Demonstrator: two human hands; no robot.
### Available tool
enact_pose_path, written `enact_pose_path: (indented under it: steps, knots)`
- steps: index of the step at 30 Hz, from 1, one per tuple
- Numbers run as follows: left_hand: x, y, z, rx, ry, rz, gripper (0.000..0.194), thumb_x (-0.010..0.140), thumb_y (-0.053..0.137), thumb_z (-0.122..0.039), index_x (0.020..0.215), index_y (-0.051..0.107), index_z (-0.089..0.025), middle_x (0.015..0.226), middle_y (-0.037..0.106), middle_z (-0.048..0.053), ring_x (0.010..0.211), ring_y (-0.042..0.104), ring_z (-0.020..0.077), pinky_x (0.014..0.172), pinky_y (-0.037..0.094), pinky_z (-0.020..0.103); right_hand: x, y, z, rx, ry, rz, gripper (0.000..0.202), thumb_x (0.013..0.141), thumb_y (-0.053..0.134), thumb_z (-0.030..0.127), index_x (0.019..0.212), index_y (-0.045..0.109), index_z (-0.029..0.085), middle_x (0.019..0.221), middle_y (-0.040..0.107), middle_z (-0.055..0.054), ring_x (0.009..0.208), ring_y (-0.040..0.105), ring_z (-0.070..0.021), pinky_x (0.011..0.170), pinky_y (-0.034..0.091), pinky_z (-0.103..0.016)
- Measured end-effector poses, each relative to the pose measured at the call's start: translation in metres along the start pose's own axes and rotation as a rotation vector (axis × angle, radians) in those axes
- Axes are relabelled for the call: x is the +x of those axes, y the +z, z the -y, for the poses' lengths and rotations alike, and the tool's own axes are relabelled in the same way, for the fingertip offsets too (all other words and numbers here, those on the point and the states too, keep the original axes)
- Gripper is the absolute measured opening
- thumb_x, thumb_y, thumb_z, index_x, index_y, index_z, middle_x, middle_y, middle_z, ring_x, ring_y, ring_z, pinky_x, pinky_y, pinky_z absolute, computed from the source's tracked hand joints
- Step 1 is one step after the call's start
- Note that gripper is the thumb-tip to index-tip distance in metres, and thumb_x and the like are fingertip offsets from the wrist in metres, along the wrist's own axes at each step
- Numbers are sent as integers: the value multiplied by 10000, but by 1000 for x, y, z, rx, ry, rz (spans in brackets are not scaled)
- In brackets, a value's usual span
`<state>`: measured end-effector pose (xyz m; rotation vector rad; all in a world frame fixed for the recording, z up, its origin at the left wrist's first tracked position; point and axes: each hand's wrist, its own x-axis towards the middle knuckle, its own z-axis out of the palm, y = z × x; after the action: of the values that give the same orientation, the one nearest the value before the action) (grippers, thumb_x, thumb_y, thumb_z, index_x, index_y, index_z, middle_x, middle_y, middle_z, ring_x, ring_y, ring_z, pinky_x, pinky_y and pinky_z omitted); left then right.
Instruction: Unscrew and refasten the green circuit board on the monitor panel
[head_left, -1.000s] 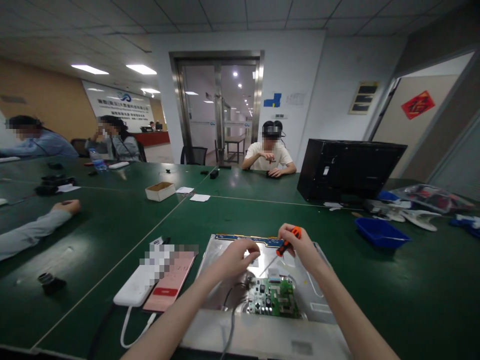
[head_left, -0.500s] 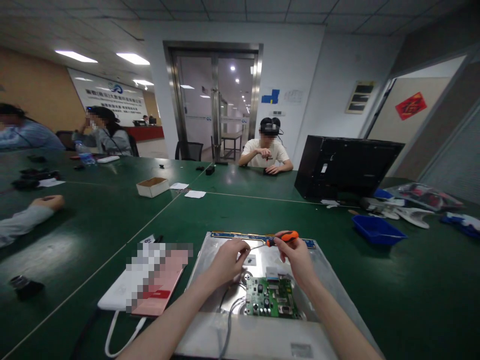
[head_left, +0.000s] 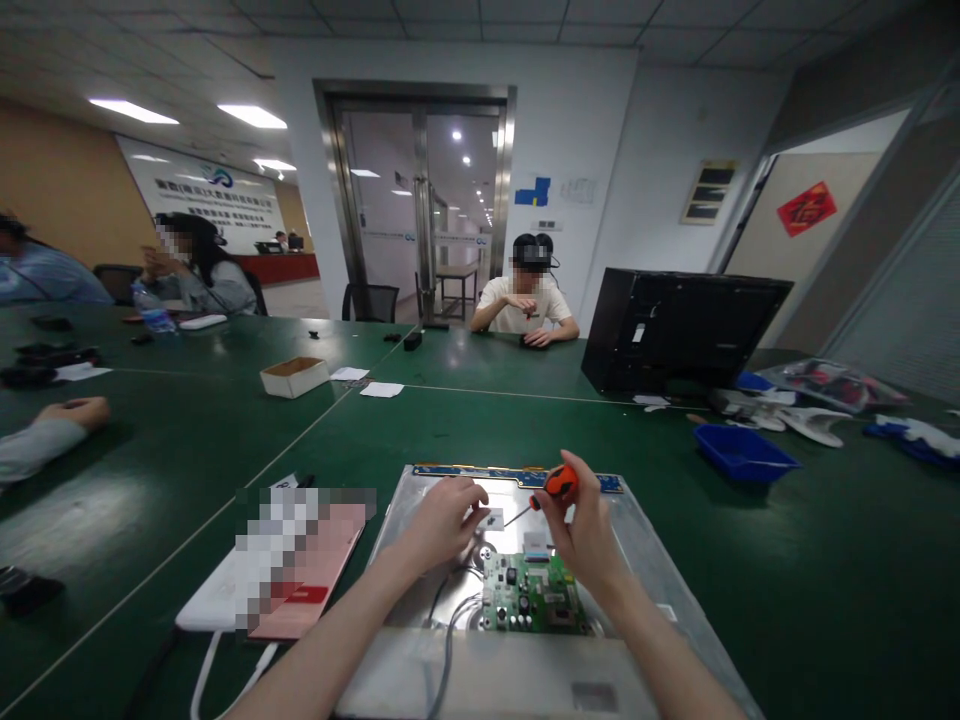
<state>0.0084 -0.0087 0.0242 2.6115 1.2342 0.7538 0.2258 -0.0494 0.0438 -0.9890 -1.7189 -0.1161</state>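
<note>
Metal panel [head_left: 517, 665] on green table [head_left: 487, 430], glass doors [head_left: 456, 205] beyond, white wall [head_left: 574, 120]

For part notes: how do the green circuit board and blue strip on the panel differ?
The green circuit board is blocky; the blue strip is long and narrow. The board lies nearer the camera; the strip runs along the far edge of the metal panel. Both are on that panel.
</note>
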Motion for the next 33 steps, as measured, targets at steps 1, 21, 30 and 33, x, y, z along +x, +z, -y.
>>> enact_pose_path:
  steps: [1, 21, 30, 33]
  knots:
    - [0, -1, -1, 5, 12, 7, 92, 914, 560, -187, 885, 647, -185, 886, 661, 47, 838, 591, 202, 730, 400, 294, 0, 0, 2, -22, -42, 15, 463, 980, 467, 291, 1404, 305, 204, 717, 617, 10, 481, 540, -133, 455, 446, -253]
    - [-3, -9, -15, -70, 75, 235, 98, 818, 643, -247, 860, 717, -199, 832, 669, 44, 797, 608, 201, 708, 410, 286, -1, 4, 10, -75, -162, 86, 518, 988, 426, 282, 1452, 213, 189, 660, 585, 27, 441, 520, -142, 424, 431, -244]
    - [-1, -8, -7, -267, 25, 322, 123, 766, 628, -194, 823, 736, -183, 748, 673, 21, 699, 587, 166, 651, 410, 251, -3, 3, 7, -79, -165, 100, 469, 986, 440, 302, 1406, 257, 203, 673, 590, 25, 453, 517, -135, 437, 424, -240]
    - [0, -8, -1, -369, -41, 357, 153, 772, 606, -196, 843, 737, -161, 736, 677, 23, 661, 587, 152, 608, 420, 234, -3, 3, 6, -75, -158, 101, 462, 991, 438, 304, 1405, 264, 196, 669, 593, 23, 451, 516, -134, 438, 418, -239]
